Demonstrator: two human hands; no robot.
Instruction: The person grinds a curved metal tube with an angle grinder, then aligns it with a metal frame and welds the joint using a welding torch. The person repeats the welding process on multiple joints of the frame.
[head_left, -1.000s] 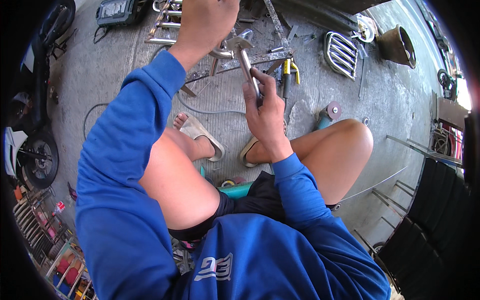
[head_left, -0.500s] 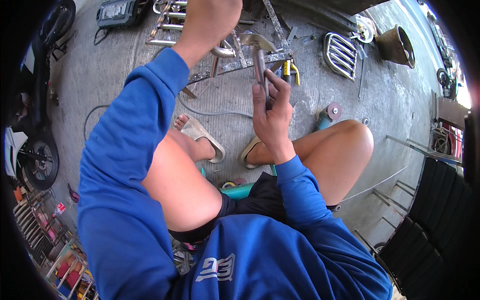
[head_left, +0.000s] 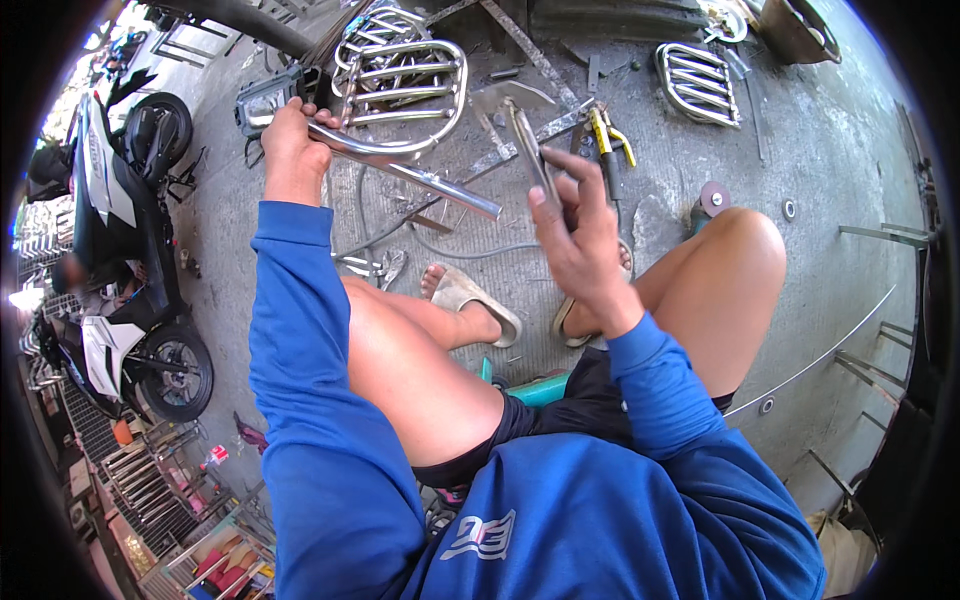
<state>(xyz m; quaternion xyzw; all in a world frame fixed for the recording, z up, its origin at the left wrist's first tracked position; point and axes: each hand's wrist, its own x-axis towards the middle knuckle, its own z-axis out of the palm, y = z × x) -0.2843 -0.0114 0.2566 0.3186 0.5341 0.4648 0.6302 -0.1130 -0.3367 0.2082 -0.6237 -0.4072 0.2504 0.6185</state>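
the left hand is wrapped around one end of a shiny metal tube, which slants above the floor near a barred rack. the right hand loosely grips a metal tool by its handle, beside the tube's far end.

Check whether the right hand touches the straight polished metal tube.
Apart. The head view shows concrete floor between the right hand and the metal tube's nearest end.

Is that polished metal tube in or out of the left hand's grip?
In: the left hand has fingers and thumb around the polished metal tube, one end jutting out rightward.
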